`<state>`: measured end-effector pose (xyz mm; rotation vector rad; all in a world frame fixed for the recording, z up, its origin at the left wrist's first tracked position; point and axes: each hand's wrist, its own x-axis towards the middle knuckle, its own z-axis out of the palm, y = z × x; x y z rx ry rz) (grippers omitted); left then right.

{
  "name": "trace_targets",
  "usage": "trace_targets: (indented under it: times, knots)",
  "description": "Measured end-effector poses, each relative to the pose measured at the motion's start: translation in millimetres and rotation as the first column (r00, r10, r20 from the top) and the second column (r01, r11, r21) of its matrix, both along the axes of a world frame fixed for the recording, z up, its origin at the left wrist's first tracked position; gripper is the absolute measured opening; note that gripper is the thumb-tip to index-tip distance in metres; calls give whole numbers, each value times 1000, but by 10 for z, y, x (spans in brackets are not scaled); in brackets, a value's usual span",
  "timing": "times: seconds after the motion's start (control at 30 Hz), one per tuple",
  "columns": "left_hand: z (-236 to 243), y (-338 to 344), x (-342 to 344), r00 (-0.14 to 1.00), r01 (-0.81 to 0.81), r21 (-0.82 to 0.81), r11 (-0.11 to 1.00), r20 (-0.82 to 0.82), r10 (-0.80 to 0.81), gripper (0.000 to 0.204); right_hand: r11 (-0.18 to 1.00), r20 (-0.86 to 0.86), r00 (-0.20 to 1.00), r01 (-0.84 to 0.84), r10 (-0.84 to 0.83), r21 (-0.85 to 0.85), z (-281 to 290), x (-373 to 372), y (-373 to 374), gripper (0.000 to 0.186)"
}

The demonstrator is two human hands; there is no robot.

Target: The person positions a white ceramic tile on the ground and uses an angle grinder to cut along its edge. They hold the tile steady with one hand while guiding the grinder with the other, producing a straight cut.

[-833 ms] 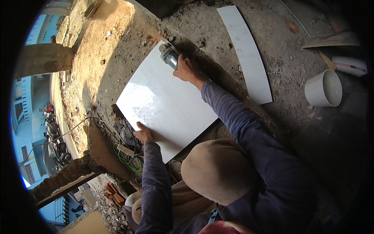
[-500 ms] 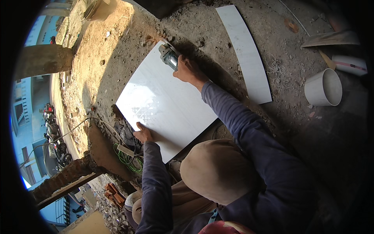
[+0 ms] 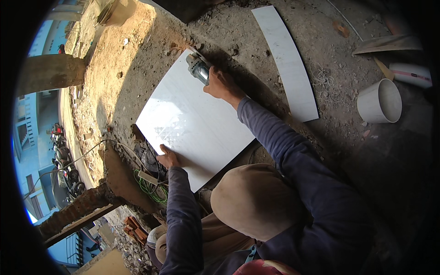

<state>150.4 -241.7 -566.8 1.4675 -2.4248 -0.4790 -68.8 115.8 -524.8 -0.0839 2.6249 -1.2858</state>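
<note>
The large square tile (image 3: 192,126) is glossy white with faint grey marbling. The angle grinder (image 3: 198,68) on its far corner is grey-green and silver. A long white tile strip (image 3: 286,59) lies on the brown-grey dirt floor (image 3: 137,59). The pipe section (image 3: 379,101) is off-white. Both sleeves (image 3: 284,142) are dark blue, the knee (image 3: 254,201) tan. Green cable (image 3: 153,190) lies coiled beside the tile.

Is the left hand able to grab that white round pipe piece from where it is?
Probably not. The left hand presses the big white tile on the near left edge, while the white pipe piece sits far right, past the right arm.
</note>
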Motion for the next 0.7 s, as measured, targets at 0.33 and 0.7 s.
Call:
trace_targets:
  times: [0.33,0.7]
  knots:
    - [67,52,-17,1000,-20,6,1000,14,20,99,1000,-13,1000,8,-8,6,-7,33,4,70]
    - [-3,-38,-13,997,-34,13,999,65,34,95,1000,-31,999,15,-15,8,-34,69,6,72]
